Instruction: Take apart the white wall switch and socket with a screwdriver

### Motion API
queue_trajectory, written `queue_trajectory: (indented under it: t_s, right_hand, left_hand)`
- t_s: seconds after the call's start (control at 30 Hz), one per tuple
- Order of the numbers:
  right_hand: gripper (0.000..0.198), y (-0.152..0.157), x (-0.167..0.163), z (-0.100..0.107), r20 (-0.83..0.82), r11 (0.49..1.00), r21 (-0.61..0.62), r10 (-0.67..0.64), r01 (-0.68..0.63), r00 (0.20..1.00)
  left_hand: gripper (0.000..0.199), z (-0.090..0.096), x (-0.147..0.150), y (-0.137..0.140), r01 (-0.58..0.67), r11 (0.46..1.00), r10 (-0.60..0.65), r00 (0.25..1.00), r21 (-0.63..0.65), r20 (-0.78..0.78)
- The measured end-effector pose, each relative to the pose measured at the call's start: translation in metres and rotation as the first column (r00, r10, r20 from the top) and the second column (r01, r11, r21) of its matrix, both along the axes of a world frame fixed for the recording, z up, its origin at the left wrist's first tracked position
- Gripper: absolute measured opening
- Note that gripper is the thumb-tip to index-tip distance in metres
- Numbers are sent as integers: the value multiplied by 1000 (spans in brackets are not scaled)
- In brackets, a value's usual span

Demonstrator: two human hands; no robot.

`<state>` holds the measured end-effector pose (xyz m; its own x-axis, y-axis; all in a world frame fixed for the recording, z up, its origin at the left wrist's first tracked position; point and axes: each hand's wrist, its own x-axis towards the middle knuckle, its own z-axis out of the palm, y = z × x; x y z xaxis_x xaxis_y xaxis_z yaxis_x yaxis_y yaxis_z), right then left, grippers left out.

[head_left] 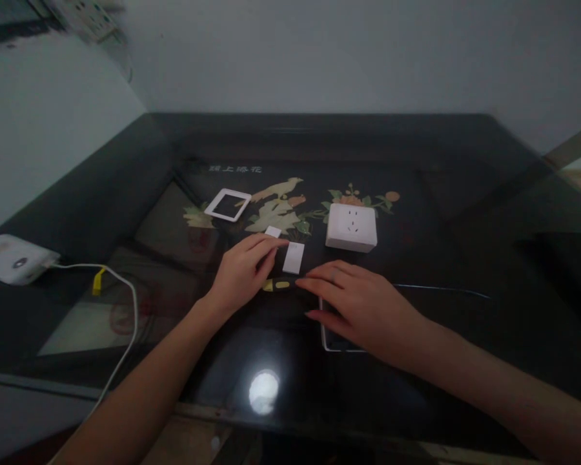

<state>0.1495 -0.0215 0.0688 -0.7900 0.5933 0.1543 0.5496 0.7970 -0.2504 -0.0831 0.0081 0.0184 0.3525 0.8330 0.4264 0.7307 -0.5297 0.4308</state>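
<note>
My left hand [244,268] rests on the table with its fingers stretched out and thumb apart. Its fingers lie beside a small white plate [272,230], and the index fingertip is close to a second white rectangular plate [294,259]. Below these lies a yellow-and-black tool handle [281,285]; its kind is unclear. My right hand [353,297] has its fingers apart, one fingertip near the handle's right end. Under that hand is a white-edged square frame [324,336], mostly covered. A white wall socket box [351,227] with its slots facing up stands beyond my right hand.
A white square frame [228,205] lies at the back left of the glossy black table [290,142]. At the left, a white device [17,259] has a white cable [135,310] with a yellow tag [97,282]. A thin bluish line [440,287] runs to the right.
</note>
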Motion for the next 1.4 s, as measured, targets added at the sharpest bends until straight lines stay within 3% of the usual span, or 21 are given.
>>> queue_trajectory:
  t_s: [0.07,0.2,0.5,0.63,0.73,0.83,0.9,1.0,1.07,1.13,1.2,1.3,1.4]
  right_hand:
    - [23,5,-29,1,162,996,92,-1,-14,987]
    - [21,10,-66,-3,236,992,128,-17,-14,971]
    - [24,14,-82,-12,320,985,166,-12,-44,947]
    - [27,12,-66,6,300,972,229,-22,-50,954]
    - [31,12,-33,28,256,961,277,-51,-23,965]
    - [33,13,13,38,-138,952,252,-141,172,980]
    - [47,11,42,36,-479,957,126,-173,262,861]
    - [56,7,71,23,-825,915,-86,-288,395,487]
    - [48,5,82,13,-908,887,-260,-359,381,216]
    - [38,6,88,3,-882,844,-444,-471,303,19]
    - [33,7,91,-7,-797,771,-598,-600,219,-68]
    - [32,8,94,-17,-691,676,-721,-716,149,-99]
    - [34,6,93,-20,-685,672,-728,-723,138,-91]
  left_hand:
    - [28,3,0,-2,-32,999,32,999,5,15]
    - [26,10,-1,-2,-100,995,99,994,15,42]
    - [25,21,-2,-4,-127,992,125,988,13,92]
    - [25,22,-6,-3,-139,990,137,986,12,98]
    - [24,22,-7,-2,-132,991,129,983,18,131]
    - [22,22,3,-6,-56,998,55,987,-2,151]
    - [22,22,17,-12,58,997,-51,984,-40,169]
    - [25,20,41,-23,245,963,-215,948,-108,235]
    - [27,15,56,-30,319,938,-277,924,-133,263]
    - [31,8,66,-36,373,913,-321,906,-163,276]
    - [36,1,70,-42,405,890,-340,895,-209,290]
    - [63,-7,68,-48,428,850,-350,894,-307,279]
    - [104,-10,65,-55,394,816,-334,919,-423,210]
